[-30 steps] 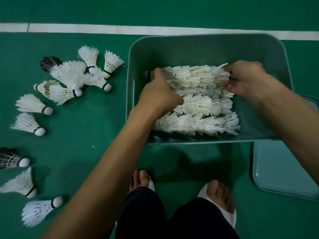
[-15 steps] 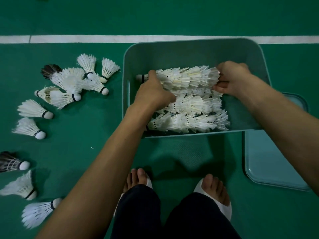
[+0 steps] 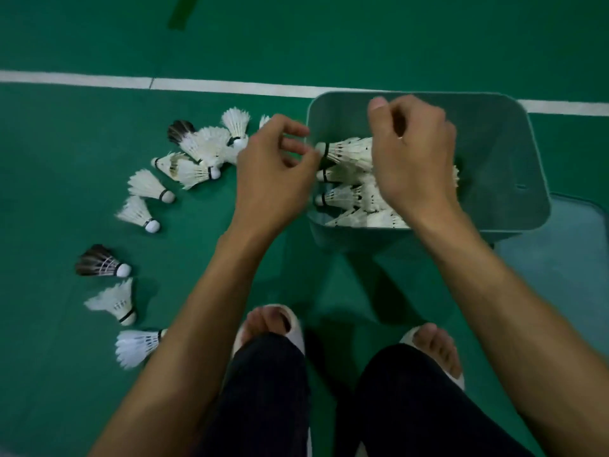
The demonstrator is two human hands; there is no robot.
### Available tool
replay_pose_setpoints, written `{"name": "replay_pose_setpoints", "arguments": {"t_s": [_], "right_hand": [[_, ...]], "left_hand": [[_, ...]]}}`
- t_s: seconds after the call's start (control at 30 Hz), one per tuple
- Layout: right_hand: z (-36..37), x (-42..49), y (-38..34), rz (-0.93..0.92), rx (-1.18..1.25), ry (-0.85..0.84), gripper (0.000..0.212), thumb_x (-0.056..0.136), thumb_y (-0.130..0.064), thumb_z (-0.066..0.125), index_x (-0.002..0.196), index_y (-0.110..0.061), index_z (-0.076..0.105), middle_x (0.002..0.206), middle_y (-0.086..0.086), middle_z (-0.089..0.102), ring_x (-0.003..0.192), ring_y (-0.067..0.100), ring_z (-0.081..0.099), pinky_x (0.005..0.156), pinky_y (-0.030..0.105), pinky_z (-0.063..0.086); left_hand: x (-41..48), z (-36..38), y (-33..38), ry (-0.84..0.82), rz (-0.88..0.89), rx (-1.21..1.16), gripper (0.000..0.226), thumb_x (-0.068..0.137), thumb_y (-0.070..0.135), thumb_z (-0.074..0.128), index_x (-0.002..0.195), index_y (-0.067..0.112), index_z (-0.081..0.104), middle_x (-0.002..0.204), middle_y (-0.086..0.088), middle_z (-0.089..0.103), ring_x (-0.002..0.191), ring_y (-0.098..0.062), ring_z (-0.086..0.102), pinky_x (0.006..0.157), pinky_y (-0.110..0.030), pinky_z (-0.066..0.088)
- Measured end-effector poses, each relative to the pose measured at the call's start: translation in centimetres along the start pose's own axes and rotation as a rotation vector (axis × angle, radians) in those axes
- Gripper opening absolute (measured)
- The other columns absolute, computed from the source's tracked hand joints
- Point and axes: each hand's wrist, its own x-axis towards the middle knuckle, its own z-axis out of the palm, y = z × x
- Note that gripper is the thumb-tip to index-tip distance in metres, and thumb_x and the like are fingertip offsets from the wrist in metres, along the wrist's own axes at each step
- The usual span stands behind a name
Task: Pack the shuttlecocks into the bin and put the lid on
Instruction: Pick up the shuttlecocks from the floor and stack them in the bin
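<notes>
A grey-green bin [image 3: 534, 179] stands on the green floor at the right, with several white shuttlecocks [image 3: 346, 153] lying in rows inside it. My left hand [image 3: 273, 179] hovers at the bin's left rim with loosely curled fingers and holds nothing. Above the packed rows, my right hand [image 3: 412, 153] hangs with its fingers loosely bent and its thumb up, also holding nothing. Several loose shuttlecocks [image 3: 148, 184] lie in an arc on the floor to the left, two of them dark-feathered [image 3: 99, 262]. The pale lid [image 3: 560, 265] lies flat to the right of the bin.
My feet in white slippers [image 3: 267, 321] stand just in front of the bin. A white court line [image 3: 197, 85] crosses the floor behind the bin and the loose shuttlecocks.
Both hands have let go of the shuttlecock rows, lifted out of the bin and shifted left. The view has swung left, so the bin sits further right.
</notes>
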Motion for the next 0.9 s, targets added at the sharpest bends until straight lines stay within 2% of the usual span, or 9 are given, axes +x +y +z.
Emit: {"name": "replay_pose_setpoints", "arguments": {"t_s": [0.1,0.17,0.27,0.37,0.47,0.57,0.67,0.73,0.9], "right_hand": [[3.0,-3.3,-2.3,-0.138,0.097,-0.091,0.034,0.102,-0.038,0.053,0.078,-0.017,0.065,0.07,-0.01,0.064,0.066,0.01,0.06,0.067,0.034,0.049],[5.1,-5.2,-2.9,-0.187,0.142,-0.177,0.031,0.1,-0.036,0.056,0.08,-0.016,0.067,0.071,-0.011,0.064,0.066,0.013,0.062,0.066,0.038,0.051],[8.5,-6.8,-3.0,-0.195,0.149,-0.344,0.03,0.1,-0.037,0.057,0.083,-0.015,0.068,0.07,-0.012,0.063,0.064,0.014,0.062,0.065,0.041,0.053],[12.1,-7.7,-2.7,-0.155,0.11,-0.483,0.031,0.1,-0.039,0.056,0.08,-0.017,0.067,0.067,-0.012,0.061,0.064,0.016,0.061,0.065,0.042,0.053],[15.3,-8.8,-2.2,-0.123,0.049,-0.618,0.033,0.098,-0.042,0.055,0.079,-0.018,0.067,0.073,-0.005,0.068,0.069,0.022,0.065,0.069,0.044,0.055],[17.4,-10.0,-1.8,-0.1,-0.01,-0.767,0.033,0.095,-0.046,0.054,0.081,-0.019,0.067,0.079,-0.001,0.072,0.077,0.025,0.068,0.073,0.043,0.056],[18.5,-10.7,-0.9,-0.086,-0.068,-0.904,0.029,0.096,-0.043,0.058,0.088,-0.017,0.07,0.087,0.0,0.074,0.083,0.025,0.069,0.078,0.044,0.056],[18.9,-10.9,-0.2,-0.092,-0.11,-0.949,0.024,0.096,-0.039,0.06,0.094,-0.017,0.07,0.094,-0.001,0.075,0.086,0.024,0.068,0.08,0.043,0.056],[19.3,-11.9,1.2,-0.271,-0.275,-0.998,0.026,0.092,-0.034,0.065,0.113,-0.02,0.061,0.108,-0.001,0.069,0.098,0.024,0.065,0.083,0.04,0.055]], "left_hand": [[-3.7,-2.9,-4.9,0.214,-0.168,0.027,0.014,0.085,0.018,0.07,0.099,0.015,0.07,0.085,0.007,0.07,0.076,-0.006,0.064,0.074,-0.027,0.055],[-6.8,-5.0,-9.5,0.356,-0.373,0.19,0.026,0.082,0.026,0.069,0.106,0.016,0.069,0.1,0.001,0.071,0.096,-0.015,0.065,0.091,-0.039,0.054],[-10.8,-7.7,-15.4,0.475,-0.78,0.614,0.057,0.077,0.033,0.072,0.128,0.016,0.052,0.139,-0.019,0.05,0.135,-0.043,0.04,0.111,-0.065,0.031],[-13.5,-10.0,-19.6,0.471,-1.003,0.679,0.09,0.076,0.029,0.08,0.151,0.021,0.03,0.16,-0.025,0.022,0.151,-0.05,0.012,0.109,-0.081,0.006],[-14.8,-10.9,-22.3,0.432,-1.131,0.549,0.093,0.081,0.036,0.079,0.156,0.025,0.025,0.162,-0.024,0.017,0.147,-0.052,0.018,0.108,-0.077,0.022],[-15.1,-10.3,-23.3,0.44,-1.042,0.566,0.064,0.085,0.035,0.072,0.138,0.015,0.042,0.142,-0.024,0.042,0.127,-0.048,0.042,0.093,-0.056,0.045],[-14.3,-9.7,-23.5,0.539,-0.869,0.548,0.031,0.089,0.02,0.064,0.116,0.012,0.049,0.117,-0.017,0.059,0.104,-0.041,0.059,0.073,-0.043,0.041],[-13.5,-9.3,-23.8,0.571,-0.781,0.514,0.014,0.09,0.013,0.059,0.103,0.016,0.055,0.103,-0.009,0.066,0.091,-0.036,0.063,0.071,-0.036,0.039],[-11.9,-6.6,-23.8,0.454,-0.565,0.211,0.011,0.088,0.005,0.063,0.087,0.014,0.069,0.078,0.01,0.066,0.074,-0.014,0.062,0.067,-0.027,0.045]]}}
